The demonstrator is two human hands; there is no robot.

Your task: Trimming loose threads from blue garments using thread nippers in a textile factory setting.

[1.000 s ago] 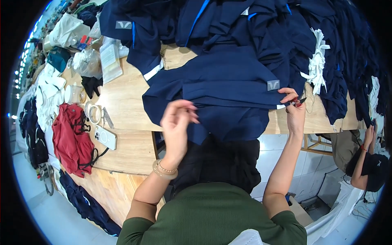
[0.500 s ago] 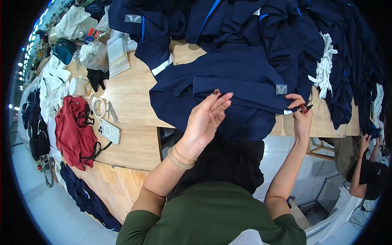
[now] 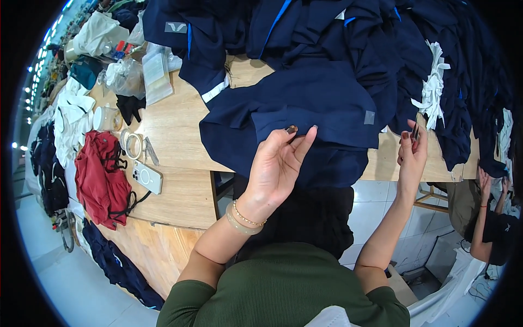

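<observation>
I'm watching a dark blue piece of clothing (image 3: 305, 90) lying right in front of the person, on the wooden table (image 3: 180, 128), with its near side drooping over the edge. Its long way is running from left to right, between the two hands. The left hand (image 3: 275, 171) is the nearer one: it is hovering over or resting on the middle of the cloth, palm turned up, thumb and pointing finger a bit apart. I can't tell if any of those fingers are pinching the cloth. The right hand (image 3: 411, 158) is staying off the cloth, just past its right end, so the cloth is lying to the left of that hand. Its fingers are curling around a small tool (image 3: 415, 132) with a dark, pointy tip that is sticking up. The cloth is looking soft and smooth, with folds running along it and bunching a little under the left hand. A shiny grey patch (image 3: 369, 117) is sitting near its right end, on the side close to the right hand. Behind it, a big heap of dark blue clothes (image 3: 376, 49) is covering the far side, and a bunch of white strips (image 3: 434, 82) is lying up past the right hand.
</observation>
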